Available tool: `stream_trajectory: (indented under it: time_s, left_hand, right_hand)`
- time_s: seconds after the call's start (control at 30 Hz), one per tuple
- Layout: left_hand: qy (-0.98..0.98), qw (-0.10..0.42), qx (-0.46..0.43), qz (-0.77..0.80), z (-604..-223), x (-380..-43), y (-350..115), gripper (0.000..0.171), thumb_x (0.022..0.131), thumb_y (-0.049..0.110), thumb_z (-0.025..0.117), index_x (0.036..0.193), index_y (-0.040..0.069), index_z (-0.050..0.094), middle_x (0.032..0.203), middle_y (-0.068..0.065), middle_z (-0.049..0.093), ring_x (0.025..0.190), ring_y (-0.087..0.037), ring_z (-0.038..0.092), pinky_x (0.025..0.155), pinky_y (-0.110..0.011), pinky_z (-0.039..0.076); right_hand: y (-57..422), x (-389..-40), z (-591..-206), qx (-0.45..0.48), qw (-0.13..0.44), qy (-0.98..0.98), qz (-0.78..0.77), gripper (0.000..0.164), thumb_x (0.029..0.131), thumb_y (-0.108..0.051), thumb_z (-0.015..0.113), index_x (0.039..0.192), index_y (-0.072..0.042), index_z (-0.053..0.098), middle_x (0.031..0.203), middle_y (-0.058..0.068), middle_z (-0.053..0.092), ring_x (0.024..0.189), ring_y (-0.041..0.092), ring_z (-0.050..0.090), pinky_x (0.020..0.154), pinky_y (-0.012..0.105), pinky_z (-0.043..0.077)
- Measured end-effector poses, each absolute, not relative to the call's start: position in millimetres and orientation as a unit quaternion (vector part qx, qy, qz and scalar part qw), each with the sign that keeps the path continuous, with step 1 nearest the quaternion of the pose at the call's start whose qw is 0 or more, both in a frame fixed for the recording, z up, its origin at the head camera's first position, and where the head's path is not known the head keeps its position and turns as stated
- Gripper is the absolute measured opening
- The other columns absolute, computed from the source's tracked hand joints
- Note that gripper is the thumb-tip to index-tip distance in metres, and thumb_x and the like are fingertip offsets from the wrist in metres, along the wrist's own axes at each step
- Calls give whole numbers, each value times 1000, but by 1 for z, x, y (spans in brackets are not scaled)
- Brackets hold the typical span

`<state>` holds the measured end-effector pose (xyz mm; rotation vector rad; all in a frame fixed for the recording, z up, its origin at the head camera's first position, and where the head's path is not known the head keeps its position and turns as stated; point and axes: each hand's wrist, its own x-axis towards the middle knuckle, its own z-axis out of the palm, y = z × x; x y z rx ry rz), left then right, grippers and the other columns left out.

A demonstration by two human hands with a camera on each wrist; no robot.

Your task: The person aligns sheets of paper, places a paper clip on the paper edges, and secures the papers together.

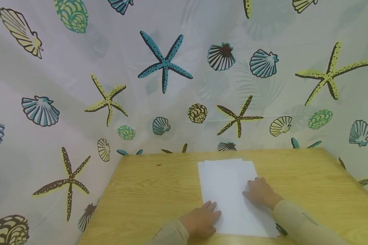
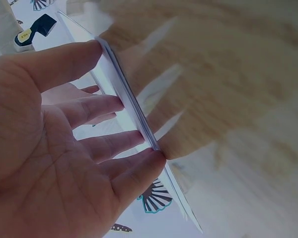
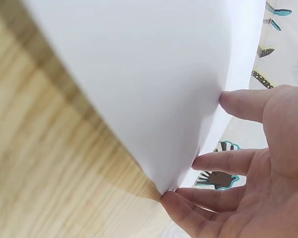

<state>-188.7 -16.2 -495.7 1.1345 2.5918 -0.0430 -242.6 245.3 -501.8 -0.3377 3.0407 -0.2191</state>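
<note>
White sheets of paper (image 1: 228, 190) lie in a loose stack on the wooden table, with some edges out of line at the far end. At its near left side, my left hand (image 1: 203, 219) touches the sheets with extended fingers. The left wrist view shows those fingertips (image 2: 148, 157) lined up along the edges of several layers. My right hand (image 1: 260, 192) is farther up on the opposite side. Its spread fingers (image 3: 223, 161) and thumb meet the paper's edge in the right wrist view, close to the tabletop.
A small orange paper clip (image 1: 158, 165) lies toward the back left of the wooden table (image 1: 153, 197). Something dark (image 1: 281, 228) shows partly beneath the right sleeve, beside the paper's near right corner. Fabric with shells and starfish (image 1: 196, 85) hangs behind and on both sides.
</note>
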Motion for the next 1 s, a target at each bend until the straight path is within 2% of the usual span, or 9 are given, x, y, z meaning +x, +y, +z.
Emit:
stream_trajectory:
  time_s: [0.17,0.53,1.0]
  left_hand:
    - [904,160,396,-15,-494,-187,-18,51,93,33,57,140,18,44,151,-5,31,137,-22,30,108,-32,31]
    - [906,168,388,-16,-496,-187,-21,50,93,33,57,140,20,45,151,-3,31,137,-21,30,108,-33,31]
    - [910,176,376,-7,-501,-187,-27,50,93,34,57,140,23,44,151,0,31,138,-19,29,108,-34,32]
  right_hand:
    - [243,-242,-503,-111,32,991,-68,37,88,-27,63,100,9,60,88,18,58,81,33,50,74,51,46]
    - [239,-240,-504,-120,19,991,-63,36,88,-27,63,95,8,60,82,16,56,75,30,47,69,47,44]
    - [235,-239,-509,-120,19,990,-73,36,87,-27,62,97,8,60,85,18,57,78,31,48,73,50,44]
